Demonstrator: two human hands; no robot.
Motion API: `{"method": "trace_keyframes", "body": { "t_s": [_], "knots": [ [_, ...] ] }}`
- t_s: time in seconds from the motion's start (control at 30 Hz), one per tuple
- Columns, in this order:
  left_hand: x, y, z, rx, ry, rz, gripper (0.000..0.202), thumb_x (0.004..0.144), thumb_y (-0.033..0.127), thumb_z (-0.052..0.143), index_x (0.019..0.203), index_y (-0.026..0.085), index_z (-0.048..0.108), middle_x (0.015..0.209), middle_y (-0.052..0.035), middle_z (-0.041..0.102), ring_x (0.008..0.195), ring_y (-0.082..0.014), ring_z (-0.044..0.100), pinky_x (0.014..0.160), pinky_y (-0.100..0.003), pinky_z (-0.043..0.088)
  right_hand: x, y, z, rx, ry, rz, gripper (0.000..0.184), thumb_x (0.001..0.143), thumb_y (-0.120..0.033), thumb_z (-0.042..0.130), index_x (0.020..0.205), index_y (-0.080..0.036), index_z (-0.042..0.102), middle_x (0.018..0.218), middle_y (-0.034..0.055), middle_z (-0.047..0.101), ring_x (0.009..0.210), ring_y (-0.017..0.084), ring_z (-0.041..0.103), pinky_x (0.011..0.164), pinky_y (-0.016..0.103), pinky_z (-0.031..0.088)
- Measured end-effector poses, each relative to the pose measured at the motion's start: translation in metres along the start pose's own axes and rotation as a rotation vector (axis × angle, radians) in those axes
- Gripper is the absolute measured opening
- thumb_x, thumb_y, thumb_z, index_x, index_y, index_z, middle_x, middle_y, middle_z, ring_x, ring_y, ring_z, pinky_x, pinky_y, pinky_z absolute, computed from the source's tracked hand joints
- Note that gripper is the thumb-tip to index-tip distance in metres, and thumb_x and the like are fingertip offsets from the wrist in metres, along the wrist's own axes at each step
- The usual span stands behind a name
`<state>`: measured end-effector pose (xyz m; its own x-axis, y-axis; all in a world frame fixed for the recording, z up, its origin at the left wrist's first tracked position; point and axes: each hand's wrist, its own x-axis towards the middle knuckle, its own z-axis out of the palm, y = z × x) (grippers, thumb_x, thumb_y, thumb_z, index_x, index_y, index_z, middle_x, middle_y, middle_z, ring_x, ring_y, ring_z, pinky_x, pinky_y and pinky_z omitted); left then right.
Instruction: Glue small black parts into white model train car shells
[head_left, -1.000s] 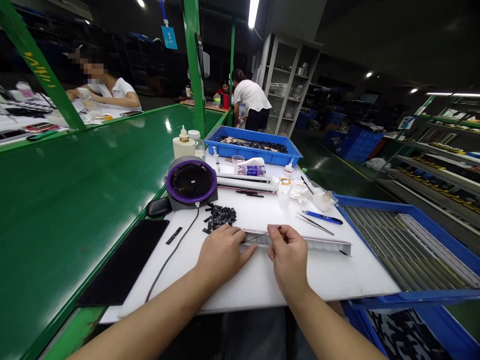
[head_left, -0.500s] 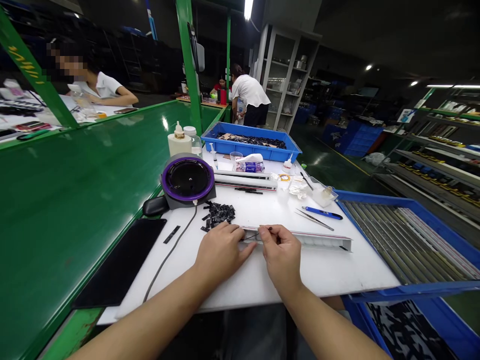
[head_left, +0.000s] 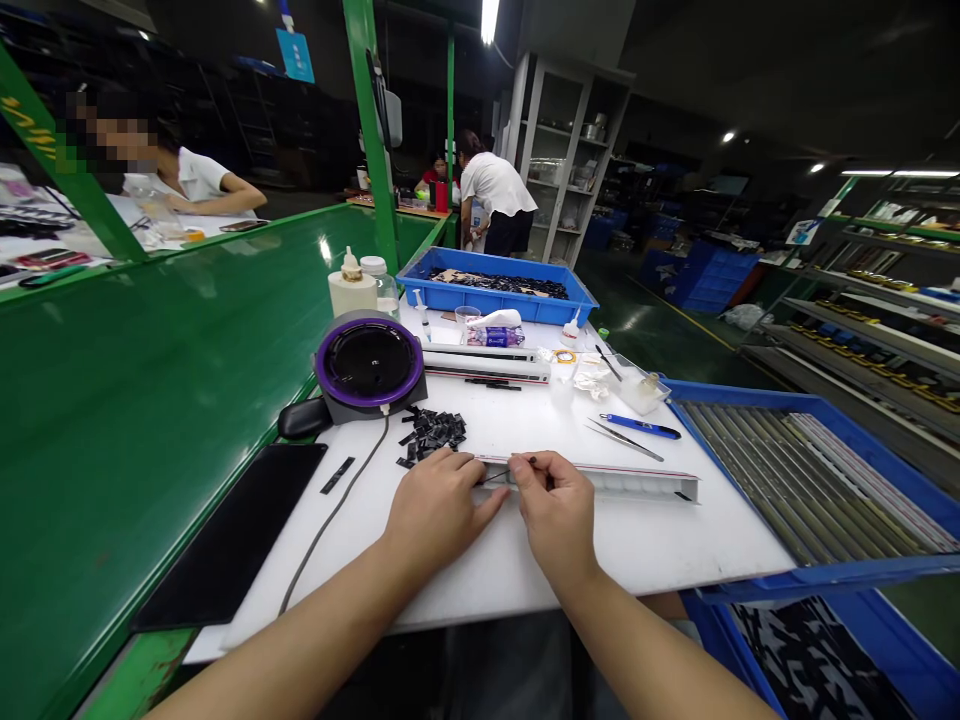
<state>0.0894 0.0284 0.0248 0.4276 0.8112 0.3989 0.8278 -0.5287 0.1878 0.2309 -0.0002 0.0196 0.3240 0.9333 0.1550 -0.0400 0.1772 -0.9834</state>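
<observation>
A long white strip (head_left: 637,482) lies across the white work board (head_left: 525,560). My left hand (head_left: 439,508) rests on the strip's left end, fingers pressed down on it. My right hand (head_left: 551,505) is closed in a pinch on a thin dark tool (head_left: 504,470) whose tip points left toward my left fingers, over the strip. A pile of small black parts (head_left: 435,430) sits just beyond my left hand.
A round purple-rimmed device (head_left: 369,365) with a cable, tweezers (head_left: 624,440), a blue pen (head_left: 641,427), bottles (head_left: 352,285) and a blue tray (head_left: 499,285) stand further back. A blue bin of long strips (head_left: 810,480) is at right. A green conveyor (head_left: 150,350) runs left; people work beyond.
My right hand has slid left along the strip, closing the gap to my left hand. The view has shifted slightly.
</observation>
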Motion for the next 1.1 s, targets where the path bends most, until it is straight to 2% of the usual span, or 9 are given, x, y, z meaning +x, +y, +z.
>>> {"method": "trace_keyframes", "body": {
  "t_s": [0.2,0.3,0.4,0.5,0.6,0.8,0.93,1.0,1.1],
  "knots": [
    [0.001,-0.005,0.004,0.014,0.021,0.028,0.033,0.088,0.047,0.052,0.077,0.019,0.066,0.082,-0.0058,0.070,0.084,-0.0243,0.061,0.072,-0.036,0.048,0.005,-0.030,-0.015,-0.017,0.099,-0.139,0.032,0.078,-0.048,0.070,0.076,-0.016,0.066,0.054,-0.0058,0.041,0.047,0.009,0.036,0.046,0.024,0.032],
    [0.002,-0.008,0.006,0.019,0.026,0.038,0.034,0.090,0.047,0.051,0.075,0.019,0.065,0.080,-0.0051,0.069,0.083,-0.0239,0.061,0.070,-0.036,0.048,0.035,-0.063,-0.053,-0.166,0.260,-0.409,0.029,0.079,-0.045,0.071,0.075,-0.016,0.066,0.054,-0.0055,0.043,0.049,0.010,0.039,0.050,0.025,0.035],
    [0.002,-0.009,0.007,0.021,0.026,0.050,0.035,0.091,0.046,0.050,0.075,0.019,0.065,0.078,-0.0047,0.068,0.082,-0.0236,0.061,0.068,-0.035,0.047,0.091,-0.087,-0.106,-0.383,0.459,-0.605,0.032,0.079,-0.047,0.068,0.082,-0.015,0.068,0.056,-0.0049,0.044,0.053,0.011,0.042,0.054,0.026,0.036],
    [0.002,-0.009,0.006,0.028,0.026,0.054,0.034,0.091,0.046,0.051,0.075,0.019,0.065,0.078,-0.0043,0.069,0.083,-0.0238,0.061,0.068,-0.035,0.047,0.153,-0.091,-0.154,-0.593,0.531,-0.505,0.042,0.077,-0.054,0.066,0.077,-0.012,0.068,0.057,-0.0027,0.047,0.055,0.012,0.043,0.057,0.027,0.037],
    [0.001,-0.009,0.006,0.039,0.026,0.061,0.033,0.091,0.045,0.052,0.074,0.019,0.065,0.076,-0.0040,0.068,0.081,-0.0235,0.061,0.067,-0.034,0.046,0.190,-0.079,-0.183,-0.696,0.539,-0.408,0.047,0.072,-0.059,0.066,0.072,-0.011,0.067,0.057,0.0003,0.052,0.056,0.014,0.044,0.058,0.029,0.037],
    [0.003,-0.012,0.007,0.050,0.030,0.076,0.032,0.091,0.044,0.053,0.075,0.019,0.067,0.080,-0.0042,0.070,0.082,-0.0227,0.062,0.070,-0.033,0.047,0.211,-0.051,-0.197,-0.735,0.522,-0.363,0.051,0.075,-0.060,0.060,0.075,-0.010,0.068,0.061,0.0049,0.059,0.058,0.016,0.049,0.057,0.029,0.036],
    [0.003,-0.013,0.008,0.044,0.027,0.075,0.033,0.091,0.045,0.053,0.074,0.019,0.066,0.079,-0.0040,0.070,0.082,-0.0230,0.062,0.070,-0.034,0.047,0.218,-0.039,-0.199,-0.796,0.382,-0.296,0.044,0.068,-0.054,0.068,0.079,-0.012,0.072,0.062,0.0049,0.062,0.059,0.018,0.054,0.058,0.030,0.039],
    [0.002,-0.012,0.007,0.041,0.026,0.069,0.033,0.091,0.045,0.053,0.073,0.020,0.066,0.078,-0.0037,0.069,0.082,-0.0233,0.061,0.069,-0.034,0.047,0.210,-0.039,-0.199,-0.830,0.295,-0.271,0.045,0.065,-0.051,0.071,0.087,-0.012,0.073,0.058,0.0014,0.059,0.056,0.017,0.053,0.056,0.029,0.039],
    [0.003,-0.010,0.005,0.037,0.005,0.053,0.033,0.090,0.044,0.053,0.071,0.020,0.065,0.075,-0.0032,0.068,0.081,-0.0232,0.061,0.068,-0.033,0.045,0.173,-0.042,-0.200,-0.857,0.225,-0.310,0.045,0.074,-0.051,0.065,0.101,-0.016,0.071,0.058,-0.0031,0.050,0.056,0.015,0.049,0.057,0.029,0.039]
  ]
}}
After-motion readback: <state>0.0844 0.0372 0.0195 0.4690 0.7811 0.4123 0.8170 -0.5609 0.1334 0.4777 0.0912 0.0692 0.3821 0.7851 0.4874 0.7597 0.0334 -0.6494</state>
